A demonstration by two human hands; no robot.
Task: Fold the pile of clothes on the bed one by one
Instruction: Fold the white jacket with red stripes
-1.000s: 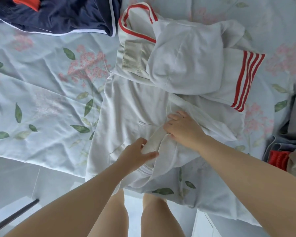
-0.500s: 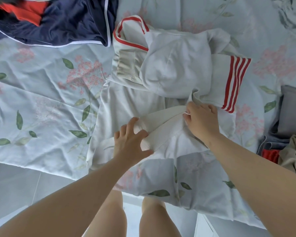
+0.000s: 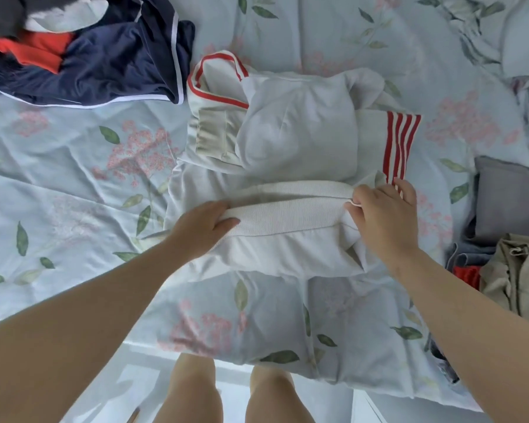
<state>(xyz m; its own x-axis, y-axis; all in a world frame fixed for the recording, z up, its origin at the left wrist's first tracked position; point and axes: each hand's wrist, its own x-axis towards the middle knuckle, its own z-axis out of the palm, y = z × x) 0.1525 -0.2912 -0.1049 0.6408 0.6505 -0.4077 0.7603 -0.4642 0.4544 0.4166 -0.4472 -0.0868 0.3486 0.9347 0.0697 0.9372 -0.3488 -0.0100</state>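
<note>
On the bed (image 3: 74,184), white garment (image 3: 297,138), ribbed hem (image 3: 290,212) running left-right

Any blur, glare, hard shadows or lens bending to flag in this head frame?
Head view: soft, even light, no glare; a faint shadow along the ribbed hem that the left hand and right hand grip; wide-angle stretch on the forearms near the lower edge; navy clothes at top left slightly soft.

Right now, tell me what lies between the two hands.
Head view: the white garment's ribbed band spans from the left hand to the right hand, each gripping one end.
</note>
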